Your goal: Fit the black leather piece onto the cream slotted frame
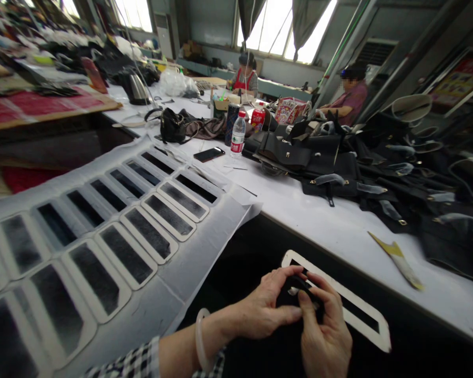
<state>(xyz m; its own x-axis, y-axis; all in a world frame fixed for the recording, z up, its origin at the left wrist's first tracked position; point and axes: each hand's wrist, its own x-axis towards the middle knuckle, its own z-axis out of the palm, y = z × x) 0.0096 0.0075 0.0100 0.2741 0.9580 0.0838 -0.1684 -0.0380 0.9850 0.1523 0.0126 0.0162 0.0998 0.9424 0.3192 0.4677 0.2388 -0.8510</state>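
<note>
My left hand [266, 307] and my right hand [325, 333] meet low in the view, below the table's front edge. Both pinch a white rectangular frame piece [362, 310] with a long dark slot, together with a small black piece [299, 286] at its near end. The left thumb and fingers press on the black piece; the right fingers curl over the frame's edge. A pale bangle [200, 341] sits on my left wrist.
Several identical white frames [126, 247] lie in rows on a white sheet at left. A white table [339, 226] carries black bag parts [378, 168], a phone [208, 154], a water bottle [237, 134] and a yellow strip [398, 260]. Two people sit at the far end.
</note>
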